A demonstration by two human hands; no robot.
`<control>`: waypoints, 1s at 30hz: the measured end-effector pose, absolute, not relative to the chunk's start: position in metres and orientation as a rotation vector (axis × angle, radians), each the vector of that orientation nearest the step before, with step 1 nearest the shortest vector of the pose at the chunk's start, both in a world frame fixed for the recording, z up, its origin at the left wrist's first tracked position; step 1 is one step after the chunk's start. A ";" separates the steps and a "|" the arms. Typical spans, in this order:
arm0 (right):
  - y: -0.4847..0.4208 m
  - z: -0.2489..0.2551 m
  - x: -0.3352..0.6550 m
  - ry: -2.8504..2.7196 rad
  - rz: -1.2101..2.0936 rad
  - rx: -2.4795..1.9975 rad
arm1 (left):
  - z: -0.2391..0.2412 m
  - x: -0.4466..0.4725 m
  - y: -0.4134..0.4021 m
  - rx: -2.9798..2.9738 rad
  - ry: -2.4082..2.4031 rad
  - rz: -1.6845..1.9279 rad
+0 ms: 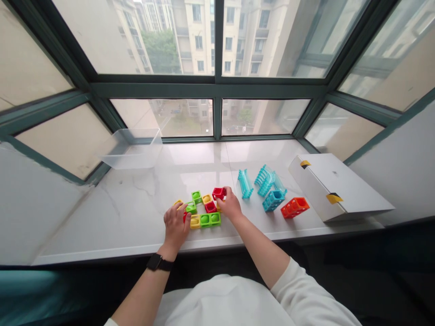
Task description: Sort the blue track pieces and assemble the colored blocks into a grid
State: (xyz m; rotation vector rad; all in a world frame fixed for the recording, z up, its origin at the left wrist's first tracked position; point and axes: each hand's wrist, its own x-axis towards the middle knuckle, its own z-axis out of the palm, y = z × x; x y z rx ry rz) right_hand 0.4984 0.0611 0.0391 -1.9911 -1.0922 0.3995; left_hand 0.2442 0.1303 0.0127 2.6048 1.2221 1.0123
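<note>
My right hand (231, 206) pinches a red cube-shaped toy block (218, 194) at the right side of a low cluster of blocks on the white marble sill. Over the cluster's left end curls my left hand (176, 224), fingers and thumb gripping the blocks there and partly hiding a red and a yellow one. Between the hands lie a green block (196, 197), a yellow block (206, 198) and another red block (210, 207). Along the near side run a yellow block (195, 222) and two green blocks (210, 220). My right fingers cover part of a yellow-orange block.
To the right stand clear blue track pieces (245, 184), a curved blue piece (265, 180), a blue block tower (273, 200) and an orange-red block tower (295, 208). A white box (353, 185) sits farther right. A clear plastic bin (132, 156) is at back left, beneath the windows.
</note>
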 end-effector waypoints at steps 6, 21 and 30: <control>0.082 0.037 0.504 -1.134 0.471 -2.225 | 0.017 0.254 0.155 2.435 1.275 0.863; 0.068 0.032 0.510 -1.395 0.532 -2.108 | 0.025 0.253 0.171 2.511 0.949 0.586; -0.030 0.094 0.536 -1.384 -0.012 -1.858 | 0.035 0.252 0.165 2.532 0.975 0.705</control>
